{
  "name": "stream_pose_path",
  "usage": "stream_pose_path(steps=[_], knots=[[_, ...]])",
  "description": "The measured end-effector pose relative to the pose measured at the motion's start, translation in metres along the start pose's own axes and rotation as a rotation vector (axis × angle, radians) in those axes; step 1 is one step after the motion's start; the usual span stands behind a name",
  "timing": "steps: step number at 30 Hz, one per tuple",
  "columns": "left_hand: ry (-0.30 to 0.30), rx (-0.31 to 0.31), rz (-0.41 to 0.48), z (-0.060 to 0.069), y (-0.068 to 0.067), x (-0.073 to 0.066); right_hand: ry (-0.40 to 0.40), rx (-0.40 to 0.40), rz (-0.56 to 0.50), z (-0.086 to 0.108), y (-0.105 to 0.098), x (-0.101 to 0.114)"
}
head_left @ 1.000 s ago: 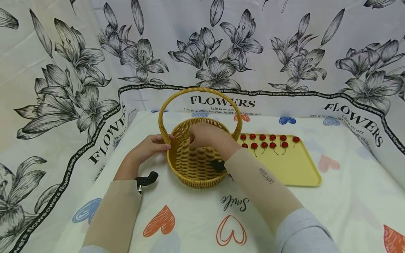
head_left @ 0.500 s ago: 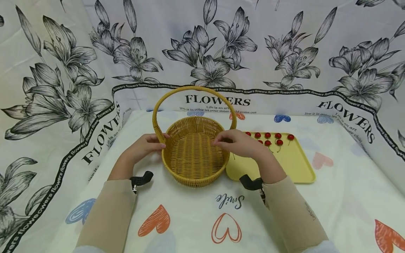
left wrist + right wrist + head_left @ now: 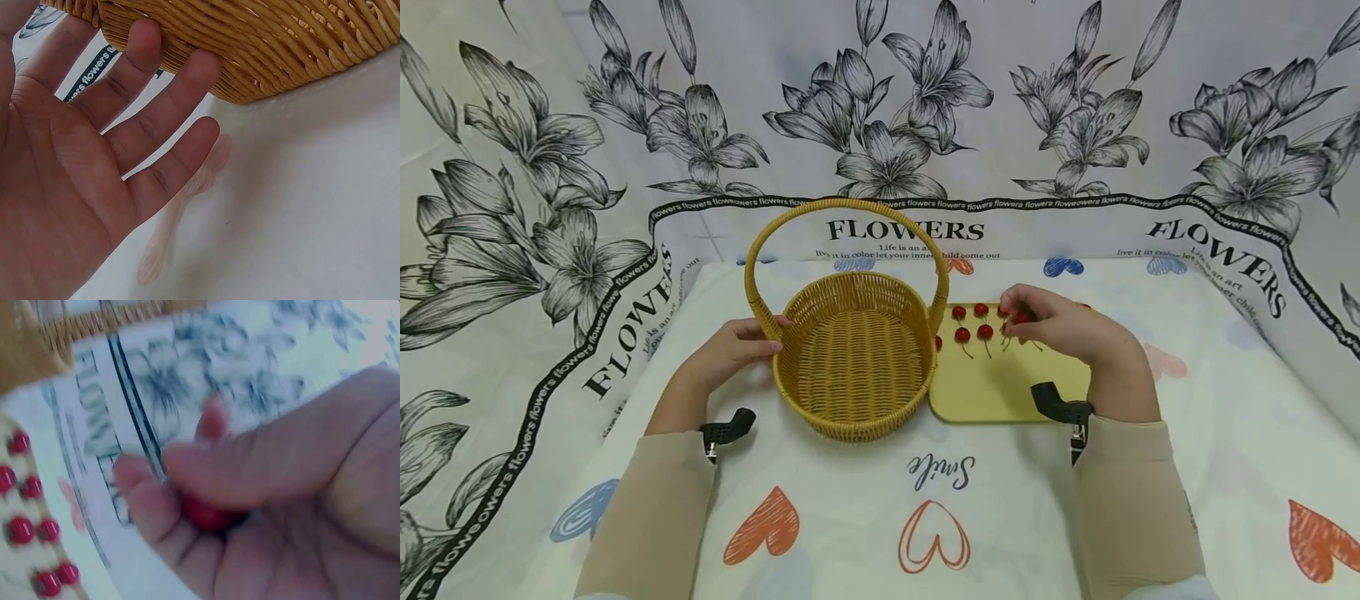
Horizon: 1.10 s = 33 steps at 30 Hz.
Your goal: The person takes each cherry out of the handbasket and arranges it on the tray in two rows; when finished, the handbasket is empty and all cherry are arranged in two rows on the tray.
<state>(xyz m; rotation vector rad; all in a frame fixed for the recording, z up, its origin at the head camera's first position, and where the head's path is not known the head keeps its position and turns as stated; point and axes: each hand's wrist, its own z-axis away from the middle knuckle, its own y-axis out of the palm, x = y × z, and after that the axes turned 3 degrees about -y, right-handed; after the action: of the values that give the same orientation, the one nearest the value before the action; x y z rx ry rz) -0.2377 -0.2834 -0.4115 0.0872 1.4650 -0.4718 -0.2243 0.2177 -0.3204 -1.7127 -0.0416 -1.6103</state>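
A round yellow-brown wicker basket (image 3: 853,358) with a tall hoop handle stands on the cloth, its woven floor bare. My left hand (image 3: 730,358) holds its left side, with thumb and index finger at the handle's base; in the left wrist view the other fingers (image 3: 181,103) spread by the wicker wall. Over the yellow tray (image 3: 985,392), my right hand (image 3: 1063,325) pinches a red cherry (image 3: 212,515), largely covered by the thumb in the blurred right wrist view. Several stemmed cherries (image 3: 984,332) lie in rows along the tray's far side, some hidden by that hand.
The tray lies close against the basket's right side. White cloth (image 3: 835,517) printed with hearts covers the table. A flower-printed curtain (image 3: 880,100) rises behind the table. Each wrist carries a black camera mount (image 3: 730,427).
My right hand has moved out of the basket, rightward over its rim, to the cherry rows on the tray. The left hand stays at the basket. The head view has shifted slightly.
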Motion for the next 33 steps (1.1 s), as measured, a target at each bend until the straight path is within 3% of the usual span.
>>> stream_pose_path(steps=[3,9,12,19,24,33], knots=[[0.004,0.009,0.004,-0.001,-0.001,0.001,0.105,-0.132,0.074,0.006,-0.014,-0.01],[0.022,0.017,0.024,-0.001,-0.001,0.003,0.218,-0.325,0.177,0.013,-0.034,-0.036],[0.017,0.019,0.032,-0.001,0.0,0.002,0.269,-0.367,0.187,0.018,-0.041,-0.048],[-0.005,0.009,0.024,0.0,0.0,-0.001,0.301,-0.41,0.178,0.027,-0.049,-0.066],[-0.008,0.006,0.007,-0.001,-0.001,-0.002,0.339,-0.447,0.252,0.028,-0.053,-0.081],[-0.012,0.012,0.022,-0.002,-0.001,0.0,0.331,-0.588,0.319,0.02,-0.045,-0.12]])
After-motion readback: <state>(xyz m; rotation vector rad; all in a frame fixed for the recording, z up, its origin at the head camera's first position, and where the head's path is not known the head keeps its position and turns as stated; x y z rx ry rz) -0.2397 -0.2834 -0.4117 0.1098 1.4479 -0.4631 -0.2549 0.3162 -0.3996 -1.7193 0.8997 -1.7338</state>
